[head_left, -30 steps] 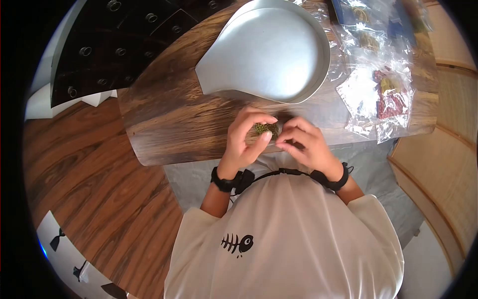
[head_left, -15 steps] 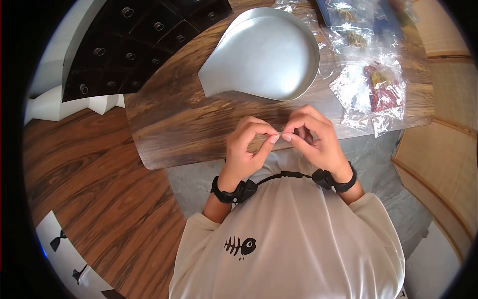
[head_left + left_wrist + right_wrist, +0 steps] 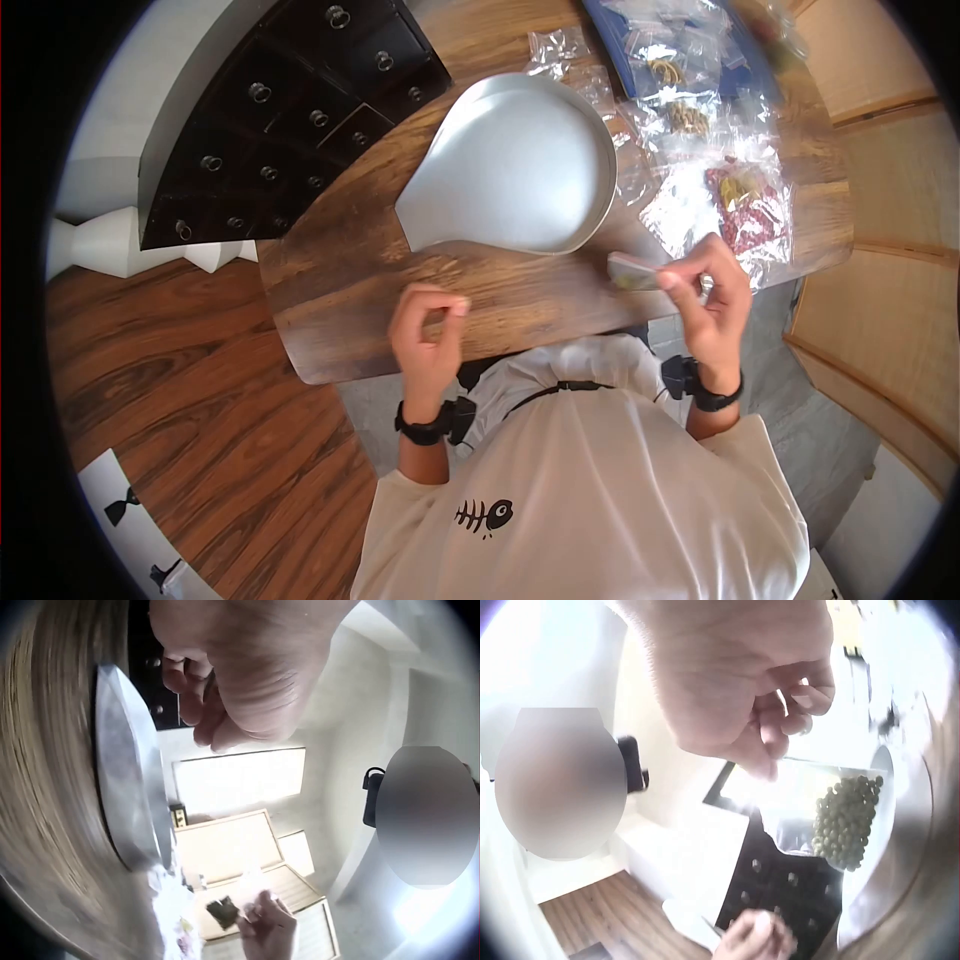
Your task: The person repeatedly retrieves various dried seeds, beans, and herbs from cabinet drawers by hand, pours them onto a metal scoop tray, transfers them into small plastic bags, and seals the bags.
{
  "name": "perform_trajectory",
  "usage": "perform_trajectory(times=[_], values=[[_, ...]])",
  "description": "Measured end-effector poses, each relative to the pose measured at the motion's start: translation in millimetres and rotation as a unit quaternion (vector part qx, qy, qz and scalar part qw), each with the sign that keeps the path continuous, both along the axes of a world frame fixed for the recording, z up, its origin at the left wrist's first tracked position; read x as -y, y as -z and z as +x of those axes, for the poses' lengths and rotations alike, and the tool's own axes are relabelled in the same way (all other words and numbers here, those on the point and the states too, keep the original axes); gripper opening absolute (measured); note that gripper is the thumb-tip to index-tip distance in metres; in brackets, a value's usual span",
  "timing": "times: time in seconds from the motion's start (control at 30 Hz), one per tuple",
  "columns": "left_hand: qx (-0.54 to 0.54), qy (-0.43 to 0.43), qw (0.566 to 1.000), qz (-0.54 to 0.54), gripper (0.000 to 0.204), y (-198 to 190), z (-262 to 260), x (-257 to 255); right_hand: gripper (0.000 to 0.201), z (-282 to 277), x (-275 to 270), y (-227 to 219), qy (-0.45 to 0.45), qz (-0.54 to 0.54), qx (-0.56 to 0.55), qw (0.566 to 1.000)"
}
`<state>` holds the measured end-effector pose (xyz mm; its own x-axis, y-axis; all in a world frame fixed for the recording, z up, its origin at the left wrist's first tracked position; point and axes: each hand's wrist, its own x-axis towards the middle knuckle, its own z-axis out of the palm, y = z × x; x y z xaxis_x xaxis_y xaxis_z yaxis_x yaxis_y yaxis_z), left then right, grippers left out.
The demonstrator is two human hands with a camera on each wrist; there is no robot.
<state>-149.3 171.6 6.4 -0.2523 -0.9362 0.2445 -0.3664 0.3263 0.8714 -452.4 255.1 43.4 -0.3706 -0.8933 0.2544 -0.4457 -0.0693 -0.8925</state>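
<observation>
My right hand [image 3: 715, 300] pinches a small clear plastic bag [image 3: 635, 272] by one edge, above the table's front right part. Small round green beads [image 3: 847, 821] fill the bag's lower end in the right wrist view. To the left, my left hand [image 3: 428, 335] hovers near the table's front edge, fingers loosely curled, thumb tip close to the index finger, holding nothing. A large silver metal tray [image 3: 520, 170], narrowing to a spout on its left, lies beyond both hands with nothing in it.
Several clear bags lie on the right of the wooden table [image 3: 340, 290], one with red and yellow contents [image 3: 745, 205], partly over a blue folder [image 3: 610, 35]. A dark chest of small drawers [image 3: 290, 120] stands at the back left.
The hands were together with fingertips meeting at the bag. They have since parted: my right hand has moved right with the bag, my left hand has let go and moved left.
</observation>
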Motion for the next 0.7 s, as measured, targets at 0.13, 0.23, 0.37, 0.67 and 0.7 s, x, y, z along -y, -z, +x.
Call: perform_trajectory(times=[0.13,0.23,0.37,0.67,0.7], values=[[-0.025,-0.022,0.999,0.023,0.005,9,12,12,0.010,-12,14,-4,0.048,0.023,0.003,0.999],[-0.032,0.013,0.999,0.040,0.005,2,-3,12,0.009,-24,30,4,0.074,0.003,0.003,0.997],[-0.022,0.026,0.999,0.036,0.005,-2,-11,17,0.013,-58,59,27,0.150,-0.094,0.183,0.967],[0.195,-0.142,0.970,0.014,0.036,-5,48,116,0.027,-37,56,54,0.174,0.088,-0.118,0.974],[0.266,-0.175,0.948,-0.014,0.039,6,57,132,0.017,-21,48,64,0.126,0.105,-0.042,0.986]])
